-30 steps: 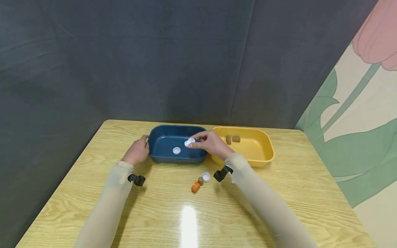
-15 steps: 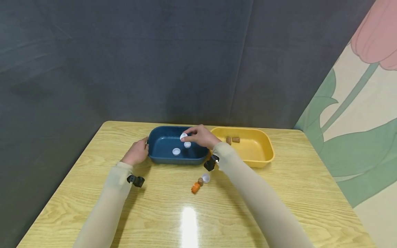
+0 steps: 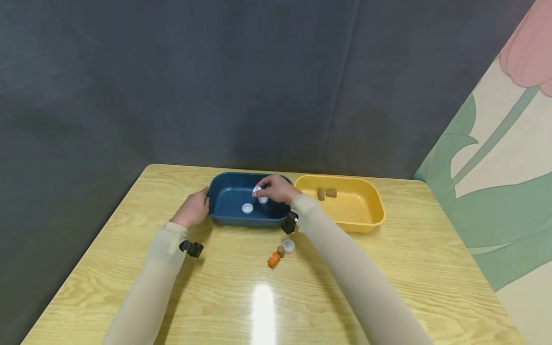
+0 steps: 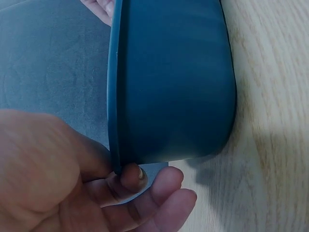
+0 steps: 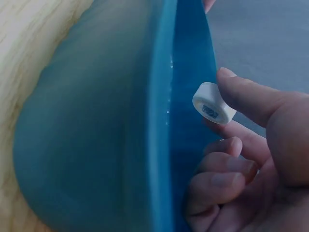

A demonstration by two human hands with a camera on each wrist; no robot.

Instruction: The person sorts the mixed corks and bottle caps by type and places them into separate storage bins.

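Over the blue bin, my right hand pinches a white bottle cap between thumb and forefinger. The right wrist view shows the other fingers curled beneath it. Two more white caps lie on the bin's floor: one near the middle and another just below the held cap. At the bin's left end, my left hand grips the rim, with the thumb on one side and fingers underneath, as the left wrist view shows.
A yellow bin stands right beside the blue one, with two corks inside. In front of the bins, a white cap, a cork and an orange cap lie close together on the wooden table.
My right hand has moved left and slightly farther over the blue bin with the white cap, uncovering the cap beneath. My left hand has stayed on the rim.
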